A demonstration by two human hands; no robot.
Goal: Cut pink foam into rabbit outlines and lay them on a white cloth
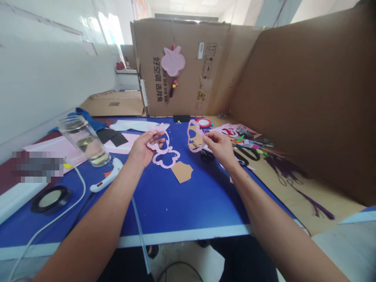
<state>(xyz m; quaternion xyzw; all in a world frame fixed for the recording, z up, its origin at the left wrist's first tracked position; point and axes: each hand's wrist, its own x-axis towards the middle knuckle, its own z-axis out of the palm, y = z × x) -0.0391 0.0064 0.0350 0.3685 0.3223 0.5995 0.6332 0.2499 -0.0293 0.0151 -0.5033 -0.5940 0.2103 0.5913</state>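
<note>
My left hand (143, 148) is closed on a pink cut-out frame (168, 140), an open outline with a wavy edge, pinched between thumb and fingers. In my right hand (219, 145) a similar pink cut-out frame (189, 137) is gripped at its right edge and held upright above the table. Just below my left hand, another pink outline (163, 166) lies on the blue table (182, 207). A brown card piece (182, 172) rests beside it. Black scissors (207, 157) lie partly hidden beneath my right hand.
On the left are a glass of pale liquid (94, 149), a white glue gun (107, 176) and black tape (49, 199). Cardboard walls (188, 86) stand behind and right, with a pink flower-shaped piece (173, 62) hanging. Purple tassels (317, 205) and craft scraps lie right.
</note>
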